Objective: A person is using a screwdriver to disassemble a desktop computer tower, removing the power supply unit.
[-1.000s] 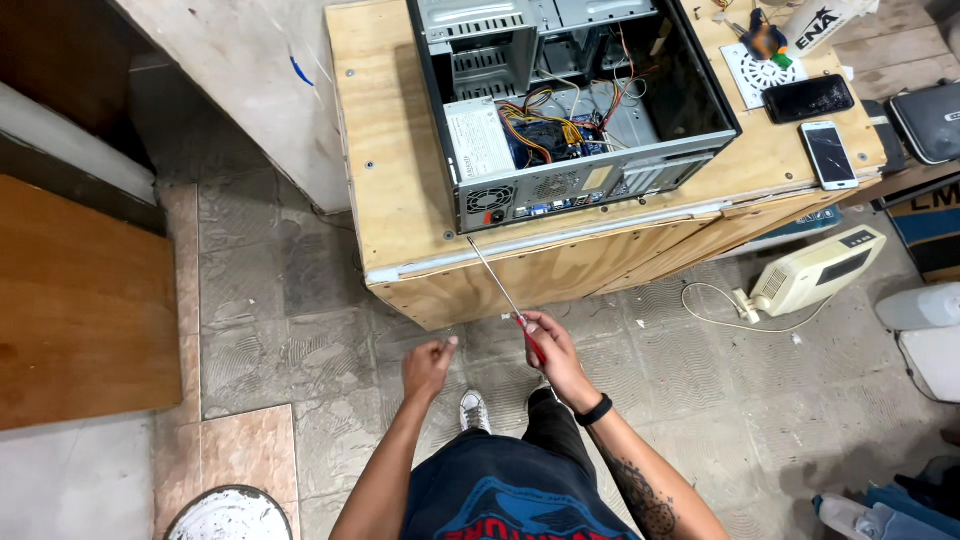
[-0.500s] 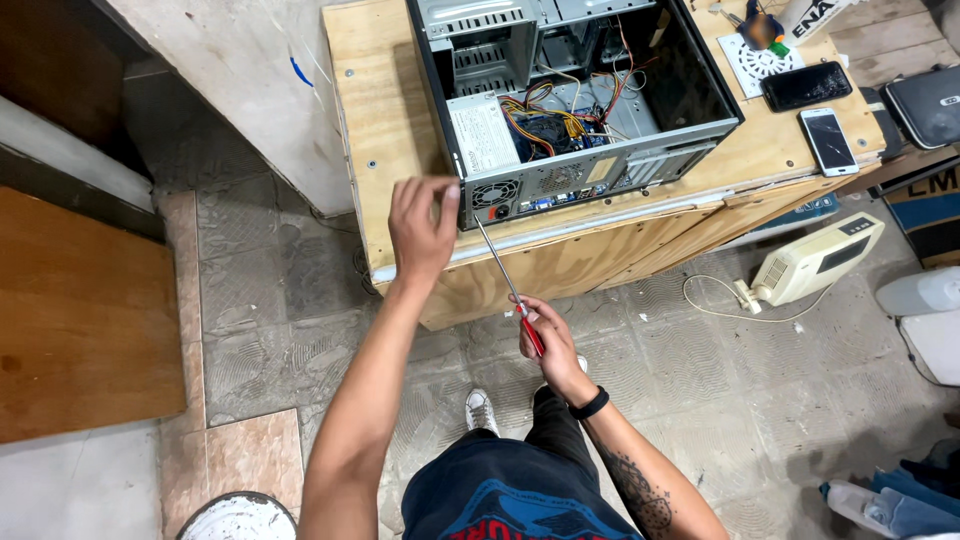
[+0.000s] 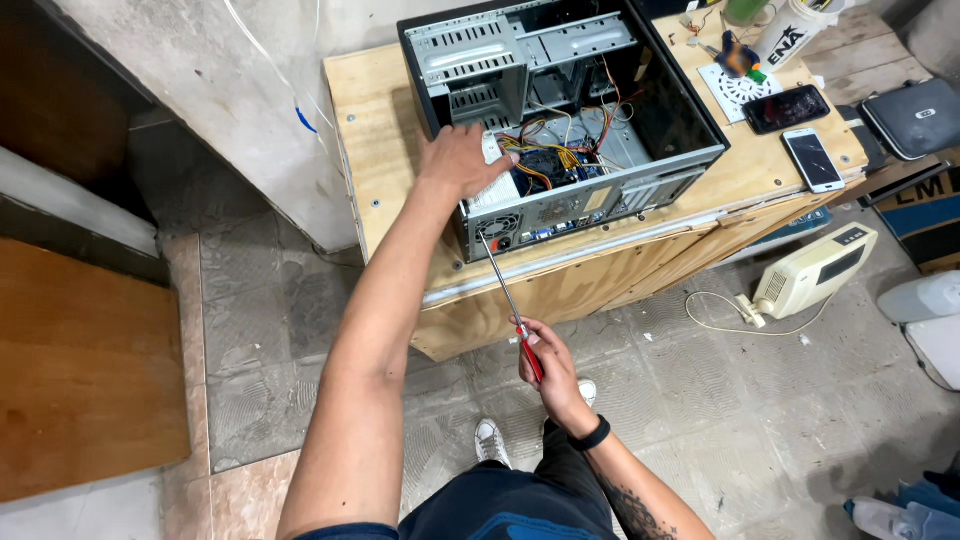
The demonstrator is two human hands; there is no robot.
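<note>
An open desktop computer case [image 3: 640,165] lies on its side on a plywood workbench [image 3: 385,140], showing drive bays, coloured cables and a fan. My left hand [image 3: 462,160] rests on the near left corner of the case, fingers over its rim. My right hand [image 3: 548,365] holds the red handle of a long screwdriver [image 3: 505,290] below the bench edge. The screwdriver's thin shaft slants up, and its tip meets the rear panel of the case near the left corner.
Two phones [image 3: 787,108] [image 3: 812,158], a white round-patterned plate [image 3: 735,88] and a white tub [image 3: 785,30] lie on the bench's right end. A cream device [image 3: 815,270] with a cable sits on the tiled floor. A wooden panel [image 3: 85,360] is at left.
My left hand rose from beside the right hand up to the case's corner. The view moved closer to the bench. The screwdriver stays pointed at the rear panel.
</note>
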